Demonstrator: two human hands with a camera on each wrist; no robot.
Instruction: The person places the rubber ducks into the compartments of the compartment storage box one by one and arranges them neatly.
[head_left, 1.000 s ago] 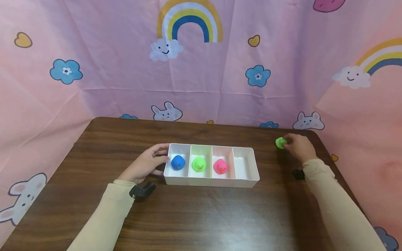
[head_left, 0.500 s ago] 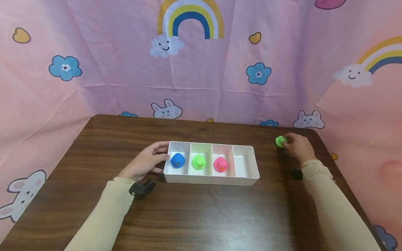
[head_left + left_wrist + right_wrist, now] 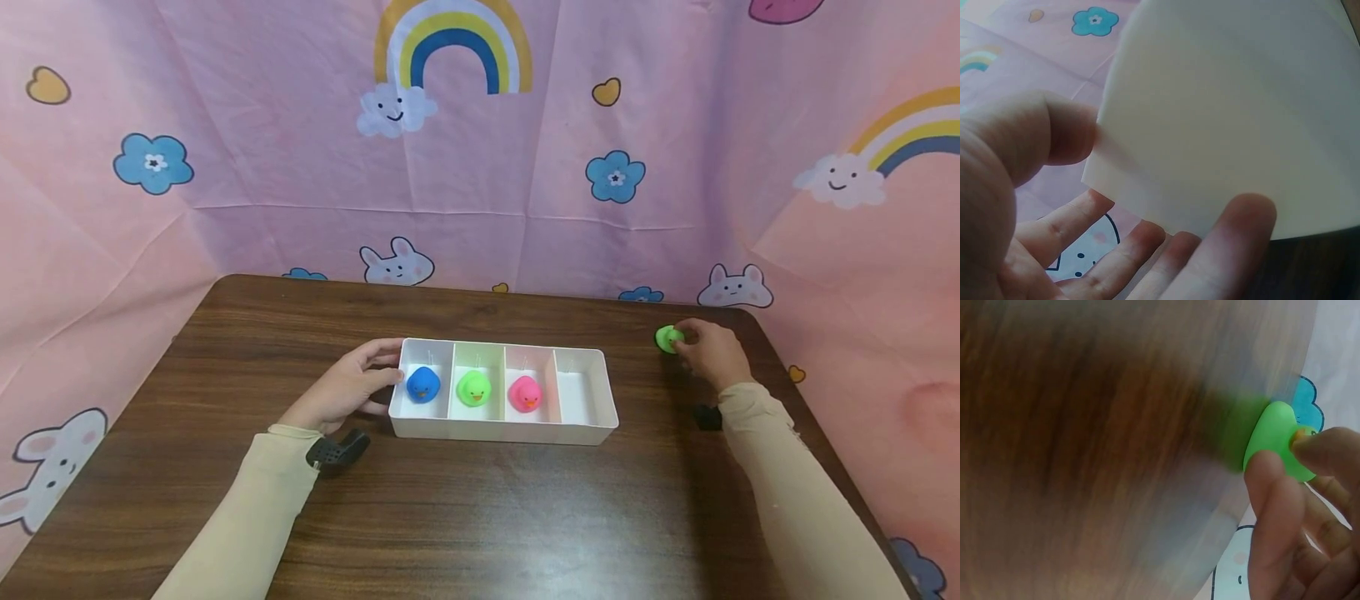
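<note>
A long white divided box stands on the table. My left hand grips its left end, with the thumb at the rim and fingers round the far corner. From left to right, the box holds a blue rubber duck, a light green rubber duck and a pink rubber duck; the rightmost compartment is bare. At the table's far right corner, my right hand pinches another green rubber duck between thumb and fingertips, its base close against the tabletop.
The dark wooden table has rounded back corners. A pink and lilac cloth printed with rainbows, flowers and rabbits hangs behind it and along both sides. A black wrist band sits on the left wrist.
The head view has tilted slightly, so the scene sits a little higher in it. Both hands, the box and the ducks keep their places.
</note>
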